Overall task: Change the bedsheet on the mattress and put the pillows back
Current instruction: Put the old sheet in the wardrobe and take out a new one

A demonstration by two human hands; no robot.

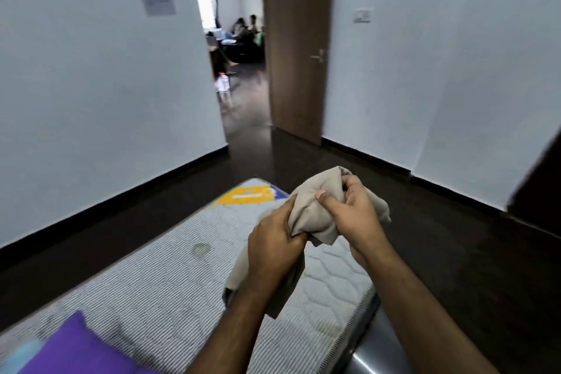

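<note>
Bunched beige bedsheet held up over the far half of the bare mattress, clear of its quilted top. Gripped from both sides: left hand curled around the lower folds, thumb pressed into the cloth; right hand clamped on the upper part, thumb laid across the front, fingers wrapped behind. Loose tail of sheet hung down past the left wrist toward the mattress. Mattress uncovered, grey-and-white, with a small round stain near its middle and a yellow label at its far end. Purple pillow lay on the near left corner of the mattress, something pale blue beside it, too blurred to identify. Beyond the mattress: dark floor, white walls, brown door standing open. People seated in the room past the door.
</note>
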